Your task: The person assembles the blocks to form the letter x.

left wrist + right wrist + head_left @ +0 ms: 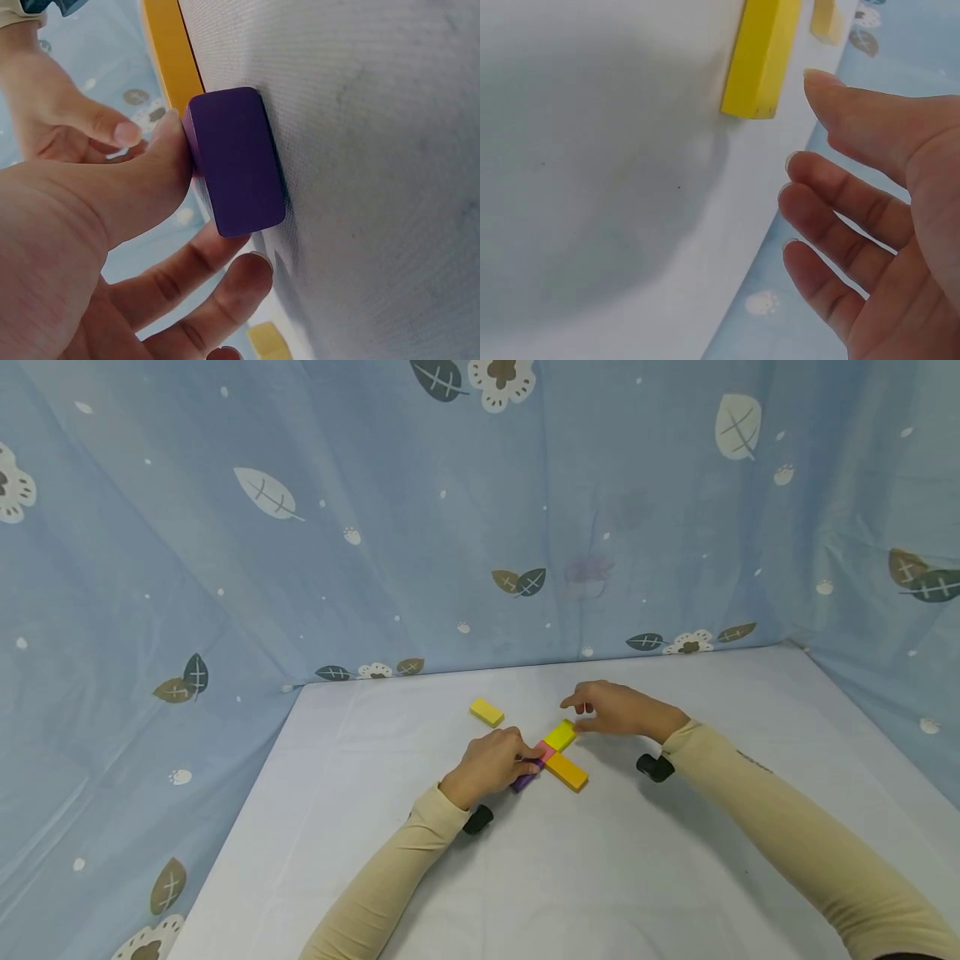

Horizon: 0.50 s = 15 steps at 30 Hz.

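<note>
Four blocks close together on the white surface (337, 777): purple block (240, 165), pink block (547, 749) and bright yellow block (560, 736) in a row, orange block (567, 772) sticking out to the side by the pink one. Looks like lining up the blocks now. Pinching the purple block with the left hand (491, 760), one finger on the pink. Nothing held in the right hand (615, 708), fingers loose, near the free end of the bright yellow block. Next, probably calls for a small push there. Farther off, lying alone: a pale yellow block (486, 712). In the way — the left hand, hiding part of the pink and purple blocks. Behind: blue cloth (375, 527) with leaves.
</note>
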{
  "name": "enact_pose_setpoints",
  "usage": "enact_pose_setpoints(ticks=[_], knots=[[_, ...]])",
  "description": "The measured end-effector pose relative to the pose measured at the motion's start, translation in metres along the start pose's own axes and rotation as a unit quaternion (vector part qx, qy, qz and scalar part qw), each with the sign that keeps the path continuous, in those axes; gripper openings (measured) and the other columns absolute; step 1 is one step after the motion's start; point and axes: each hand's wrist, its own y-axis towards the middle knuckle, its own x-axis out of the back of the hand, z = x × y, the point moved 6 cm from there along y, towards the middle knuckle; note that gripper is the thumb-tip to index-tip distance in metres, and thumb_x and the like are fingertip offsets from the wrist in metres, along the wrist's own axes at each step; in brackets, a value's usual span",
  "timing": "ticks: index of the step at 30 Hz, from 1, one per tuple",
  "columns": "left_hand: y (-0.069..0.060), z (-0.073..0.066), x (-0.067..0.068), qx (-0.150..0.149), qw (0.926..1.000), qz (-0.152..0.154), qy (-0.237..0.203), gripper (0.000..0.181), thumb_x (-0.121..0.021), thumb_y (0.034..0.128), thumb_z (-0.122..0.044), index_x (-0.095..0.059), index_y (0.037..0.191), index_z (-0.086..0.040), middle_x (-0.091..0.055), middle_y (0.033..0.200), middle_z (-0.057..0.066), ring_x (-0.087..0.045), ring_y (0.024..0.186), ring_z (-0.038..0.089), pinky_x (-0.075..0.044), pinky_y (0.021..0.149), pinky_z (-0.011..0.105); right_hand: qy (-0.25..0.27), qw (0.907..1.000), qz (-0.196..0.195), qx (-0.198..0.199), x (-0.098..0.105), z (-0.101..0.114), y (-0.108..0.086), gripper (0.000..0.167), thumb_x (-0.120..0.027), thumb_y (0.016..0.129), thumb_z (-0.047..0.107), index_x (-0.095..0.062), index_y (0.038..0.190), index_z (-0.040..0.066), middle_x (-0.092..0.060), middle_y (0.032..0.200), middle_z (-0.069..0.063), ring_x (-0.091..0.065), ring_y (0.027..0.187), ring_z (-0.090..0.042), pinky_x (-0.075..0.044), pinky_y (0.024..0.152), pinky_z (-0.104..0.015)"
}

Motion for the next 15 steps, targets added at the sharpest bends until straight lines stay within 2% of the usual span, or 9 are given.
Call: enact_pose_setpoints(ticks=[9,15], knots=[[0.0,0.0,0.0,0.003,1.0,0.005,-0.006,0.035,-0.073,0.096,-0.036,-0.072,0.129,-0.026,-0.072,0.112,-0.001,-0.061,0.085,0.01,-0.054,0.068,0.03,-0.001,0.9996,-0.027,0.006,0.002,0.006,-0.008,0.041,-0.076,0.095,0.02,-0.07,0.132,0.004,-0.069,0.107,-0.009,-0.063,0.096,-0.024,-0.056,0.084,-0.037],[-0.001,-0.001,0.001,0.003,1.0,0.006,-0.008,0.035,-0.073,0.0958,-0.036,-0.072,0.129,-0.026,-0.072,0.111,-0.001,-0.061,0.084,0.009,-0.053,0.067,0.029,0.0,0.9987,-0.048,0.015,0.002,0.011,-0.014,0.041,-0.077,0.094,0.02,-0.071,0.131,0.003,-0.068,0.1,-0.004,-0.061,0.091,-0.021,-0.054,0.08,-0.035]])
